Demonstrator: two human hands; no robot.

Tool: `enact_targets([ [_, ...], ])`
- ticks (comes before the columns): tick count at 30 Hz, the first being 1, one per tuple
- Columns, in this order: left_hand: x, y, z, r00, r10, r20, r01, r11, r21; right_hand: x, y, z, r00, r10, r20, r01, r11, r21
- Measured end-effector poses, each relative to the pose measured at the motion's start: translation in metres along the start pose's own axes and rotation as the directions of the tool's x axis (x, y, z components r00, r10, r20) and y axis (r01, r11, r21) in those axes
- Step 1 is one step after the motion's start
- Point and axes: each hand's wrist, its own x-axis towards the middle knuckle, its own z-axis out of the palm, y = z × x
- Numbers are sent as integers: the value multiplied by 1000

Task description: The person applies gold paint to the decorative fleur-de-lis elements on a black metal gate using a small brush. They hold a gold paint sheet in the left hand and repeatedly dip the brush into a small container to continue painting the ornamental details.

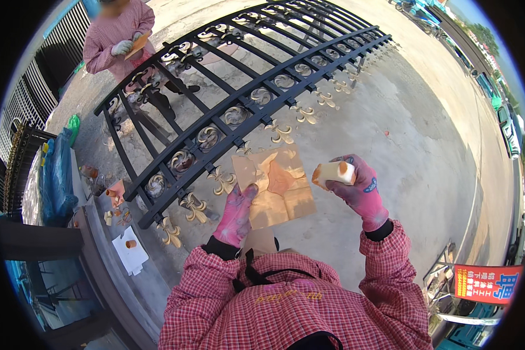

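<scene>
My left hand (235,217), in a pink glove, pinches the left edge of a square of brown cardboard (301,201), its thumb on top. An orange-brown wet-looking smear spreads over the cardboard's upper middle. In my right hand (364,195), also pink-gloved, is a white sponge block (336,171) with orange-brown stains at its ends. The sponge is held just right of the cardboard, apart from it. Beyond both hands a black metal fence panel (239,142) lies raised off the ground, with gold fleur-de-lis tips (221,180) along its near side.
Across the panel at the upper left stands another person (119,46) in a checked smock and pale gloves, holding an orange-brown card. White paper (130,251) with a small brown cup, and blue plastic sheeting (58,175), lie at left. A red sign (487,284) is at lower right.
</scene>
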Motion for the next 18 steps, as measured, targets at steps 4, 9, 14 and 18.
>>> enact_targets([
  [4,58,-6,47,998,-34,60,33,999,29,57,17,-30,944,-299,143,327,776,-540],
  [9,141,-4,99,994,9,113,-20,994,104,138,26,-79,960,-220,173,279,686,-672],
  [14,230,2,155,976,19,218,-28,999,40,223,47,-128,954,-231,189,292,590,-753],
  [18,288,14,193,978,-59,200,50,997,54,279,44,-163,954,-169,248,297,646,-703],
])
